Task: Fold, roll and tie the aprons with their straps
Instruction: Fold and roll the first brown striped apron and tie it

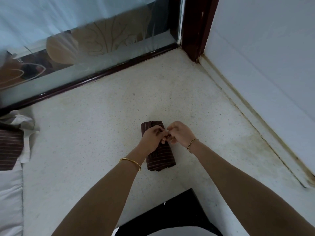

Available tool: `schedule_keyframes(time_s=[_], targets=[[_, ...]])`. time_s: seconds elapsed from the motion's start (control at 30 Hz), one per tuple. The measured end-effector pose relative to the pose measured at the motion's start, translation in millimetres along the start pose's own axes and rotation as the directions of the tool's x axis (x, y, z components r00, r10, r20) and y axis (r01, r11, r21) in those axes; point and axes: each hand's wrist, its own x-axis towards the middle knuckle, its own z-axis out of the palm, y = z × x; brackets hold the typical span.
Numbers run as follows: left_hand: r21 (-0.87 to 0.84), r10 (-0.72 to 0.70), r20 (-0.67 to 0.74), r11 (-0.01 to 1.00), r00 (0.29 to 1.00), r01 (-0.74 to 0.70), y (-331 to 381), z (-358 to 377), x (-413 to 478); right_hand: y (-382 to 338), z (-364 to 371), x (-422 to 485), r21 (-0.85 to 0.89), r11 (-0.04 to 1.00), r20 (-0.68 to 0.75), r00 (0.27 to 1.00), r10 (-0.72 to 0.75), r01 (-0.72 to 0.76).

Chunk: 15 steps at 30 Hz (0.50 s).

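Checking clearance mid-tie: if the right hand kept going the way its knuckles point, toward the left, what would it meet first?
The left hand. The right hand already meets it fingertip to fingertip above the rolled apron, apparently both pinching its strap; depth between them is unclear.

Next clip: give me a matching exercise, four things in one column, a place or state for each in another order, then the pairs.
Things:
1. rolled apron
2. bangle
3. chain bracelet
4. other apron

Places or states:
A. on the right wrist
B. at the left edge, not rolled
C. on the floor under both hands
D. on the left wrist

Pairs: 1-C, 2-D, 3-A, 4-B
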Motion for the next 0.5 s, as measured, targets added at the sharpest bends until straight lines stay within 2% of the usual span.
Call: schedule_keyframes(time_s=[0.13, 0.37, 0.5], targets=[[0.02, 0.065, -0.069, 0.998, 0.996, -0.064, -3.6, -0.6, -2.3, 10.2, -2.8, -2.5, 0.067, 0.991, 0.001, 0.994, -0.112, 0.112], [-0.038, -0.053, -0.161, 0.998, 0.985, 0.047, -6.2, 0.7, 5.7, 20.5, 8.6, -4.7, -0.137, 0.94, -0.024, 0.948, -0.318, 0.312], [0.029, -0.103, -0.211, 0.993, 0.972, 0.112, -5.7, -0.1, 9.5, 22.1, 13.9, -4.0, -0.377, 0.847, -0.025, 0.91, -0.413, 0.374]])
